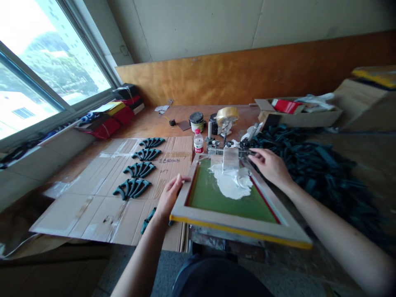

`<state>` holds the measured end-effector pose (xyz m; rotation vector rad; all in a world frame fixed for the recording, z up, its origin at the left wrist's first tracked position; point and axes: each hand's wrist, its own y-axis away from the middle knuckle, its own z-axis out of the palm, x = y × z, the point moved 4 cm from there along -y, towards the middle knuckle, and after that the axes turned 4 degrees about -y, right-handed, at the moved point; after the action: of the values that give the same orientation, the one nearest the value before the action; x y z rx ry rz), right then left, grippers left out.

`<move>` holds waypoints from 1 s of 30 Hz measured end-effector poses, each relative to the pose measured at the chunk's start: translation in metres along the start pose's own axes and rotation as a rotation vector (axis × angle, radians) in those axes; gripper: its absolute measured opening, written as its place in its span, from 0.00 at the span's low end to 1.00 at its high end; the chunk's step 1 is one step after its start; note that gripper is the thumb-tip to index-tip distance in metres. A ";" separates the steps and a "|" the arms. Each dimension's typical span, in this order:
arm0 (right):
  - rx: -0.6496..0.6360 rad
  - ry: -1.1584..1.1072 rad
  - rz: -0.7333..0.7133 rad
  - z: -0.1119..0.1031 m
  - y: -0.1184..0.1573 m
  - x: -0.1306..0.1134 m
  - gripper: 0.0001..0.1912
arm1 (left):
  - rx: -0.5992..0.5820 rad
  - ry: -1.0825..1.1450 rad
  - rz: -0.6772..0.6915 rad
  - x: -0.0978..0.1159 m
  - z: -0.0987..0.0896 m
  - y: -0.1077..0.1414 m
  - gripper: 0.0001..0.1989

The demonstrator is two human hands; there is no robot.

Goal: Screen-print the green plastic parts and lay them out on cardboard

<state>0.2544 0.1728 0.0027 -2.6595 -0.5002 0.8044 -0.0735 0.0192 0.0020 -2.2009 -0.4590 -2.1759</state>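
A screen-printing frame (241, 227) with a green mesh sits in front of me, tilted slightly. White paste (232, 185) is pooled on the mesh, and a pale squeegee (230, 160) stands in it near the far side. My left hand (170, 192) is closed on the left edge of the frame, its thumb on top. My right hand (268, 163) is by the far right corner of the frame, at the metal clamp (243, 152), fingers bent and apart, with nothing visible between them.
Dark green handle-like pieces (133, 188) lie in rows on flattened cardboard (89, 206) at left. Behind are a bottle (198, 142), a jar (196, 122) and a tape roll (227, 115). Dark straps (321, 169) are heaped right, below an open box (318, 117).
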 end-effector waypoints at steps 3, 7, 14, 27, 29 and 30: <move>-0.069 -0.010 0.106 0.014 0.037 0.030 0.23 | 0.042 0.113 0.188 0.048 0.012 -0.025 0.25; -0.275 0.026 0.005 0.070 0.100 0.018 0.19 | 0.068 0.164 0.321 0.088 0.028 -0.054 0.25; -0.279 0.040 0.157 0.091 0.125 -0.040 0.07 | -0.147 0.097 -0.189 -0.032 0.082 0.002 0.29; -0.024 0.103 -0.246 0.030 0.092 0.070 0.18 | 0.512 0.200 -0.325 -0.148 -0.022 0.083 0.25; 0.045 0.158 -0.189 0.021 0.082 0.139 0.14 | 0.679 0.116 -0.344 -0.168 -0.055 0.098 0.24; 0.043 0.175 -0.165 0.021 0.081 0.165 0.13 | 0.754 0.064 -0.376 -0.180 -0.068 0.105 0.23</move>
<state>0.3906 0.1731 -0.1234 -2.5779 -0.6383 0.5238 -0.1154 -0.1313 -0.1514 -1.7064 -1.4913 -1.7428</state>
